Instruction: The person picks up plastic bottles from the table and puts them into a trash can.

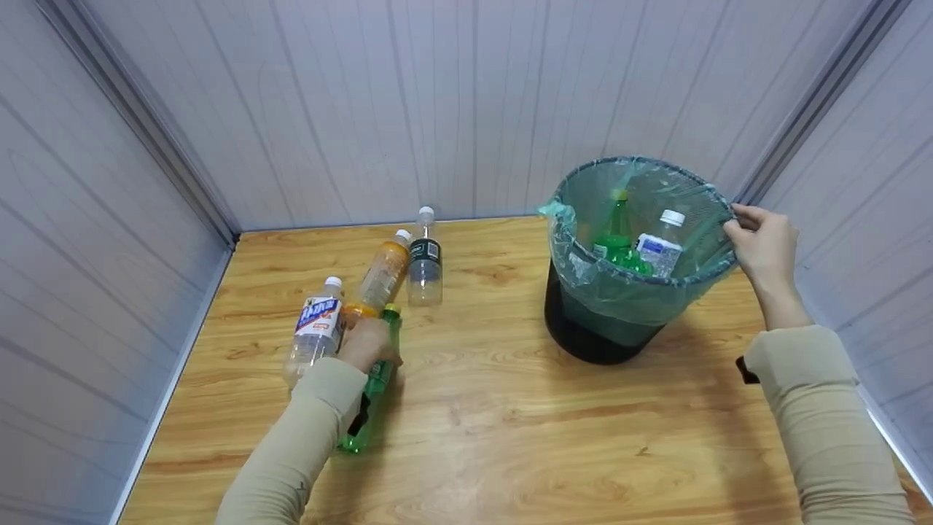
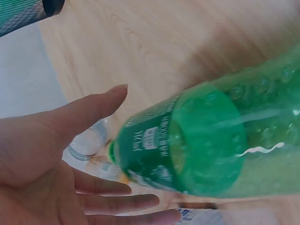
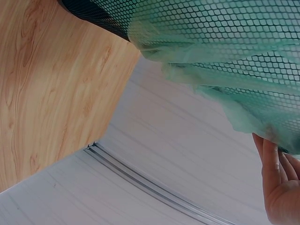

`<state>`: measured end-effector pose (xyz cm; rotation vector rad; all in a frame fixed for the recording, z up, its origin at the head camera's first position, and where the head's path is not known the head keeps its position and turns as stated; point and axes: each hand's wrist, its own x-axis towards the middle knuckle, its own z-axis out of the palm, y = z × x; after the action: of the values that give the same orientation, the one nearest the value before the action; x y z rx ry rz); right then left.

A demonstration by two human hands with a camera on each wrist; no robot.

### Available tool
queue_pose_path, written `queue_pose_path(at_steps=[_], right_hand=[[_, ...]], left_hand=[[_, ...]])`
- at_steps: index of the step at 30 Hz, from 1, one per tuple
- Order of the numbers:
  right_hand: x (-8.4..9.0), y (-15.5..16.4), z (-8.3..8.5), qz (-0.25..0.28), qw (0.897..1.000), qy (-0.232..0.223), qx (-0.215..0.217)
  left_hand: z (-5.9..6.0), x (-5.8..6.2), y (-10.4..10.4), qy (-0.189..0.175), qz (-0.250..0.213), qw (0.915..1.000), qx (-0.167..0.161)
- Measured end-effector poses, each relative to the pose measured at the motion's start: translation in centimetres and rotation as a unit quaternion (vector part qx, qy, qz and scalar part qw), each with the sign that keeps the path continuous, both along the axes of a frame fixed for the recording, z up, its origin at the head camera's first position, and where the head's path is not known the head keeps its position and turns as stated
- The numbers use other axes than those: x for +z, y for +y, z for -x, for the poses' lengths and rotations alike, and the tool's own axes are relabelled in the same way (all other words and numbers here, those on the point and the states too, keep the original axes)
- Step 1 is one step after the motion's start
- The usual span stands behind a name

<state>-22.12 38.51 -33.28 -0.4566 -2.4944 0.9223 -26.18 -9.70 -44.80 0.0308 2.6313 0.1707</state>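
Bottles on wooden surface (image 1: 510, 437), four: one green bottle (image 1: 373, 386) lower left of frame, lying flat beneath left hand (image 1: 367, 343); the wrist view shows fingers straight and spread beside it, not yet closed. Beyond it, a white-labelled bottle (image 1: 315, 328), an orange bottle (image 1: 383, 277) and a dark-labelled clear bottle (image 1: 425, 264), lying close together. Bin (image 1: 619, 321), one, centre right, mesh, lined with green bag (image 1: 583, 248); right hand (image 1: 762, 244) pinches its rim, seemingly tilting the mouth forward. Bottles inside: at least two, green (image 1: 616, 230) and clear (image 1: 660, 248).
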Motion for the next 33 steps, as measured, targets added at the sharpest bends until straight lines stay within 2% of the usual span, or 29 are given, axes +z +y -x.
queue_pose_path(at_steps=[2,5,9,13,17,23,28,33], right_hand=[[0.0,0.0,0.0,0.000,1.000,0.000,-0.002],[0.0,0.0,0.0,-0.003,1.000,0.001,-0.005],[-0.1,-0.1,0.1,-0.002,1.000,0.001,-0.002],[-0.2,-0.1,0.2,-0.001,1.000,0.001,-0.003],[-0.2,0.0,0.2,0.000,1.000,0.005,0.001],[0.0,0.1,0.2,-0.002,1.000,0.006,0.002],[0.0,0.1,0.2,-0.008,1.000,0.013,-0.002],[0.0,0.1,0.1,-0.004,1.000,0.011,-0.001]], left_hand=[[0.0,-0.2,-0.2,-0.003,-0.003,1.0000,-0.001],[0.2,-1.0,-0.6,-0.011,-0.016,0.9995,0.023],[-0.3,-1.4,-1.1,-0.025,-0.068,0.9930,0.093],[-0.9,-1.2,-1.3,-0.026,-0.098,0.9882,0.115],[-1.1,-1.5,-1.6,-0.009,-0.097,0.9923,0.077],[-1.2,-1.2,-1.5,-0.006,-0.121,0.9902,0.070],[-1.4,-0.4,-0.7,0.026,-0.137,0.9895,0.037],[-1.9,1.1,0.0,0.048,-0.160,0.9858,0.023]])
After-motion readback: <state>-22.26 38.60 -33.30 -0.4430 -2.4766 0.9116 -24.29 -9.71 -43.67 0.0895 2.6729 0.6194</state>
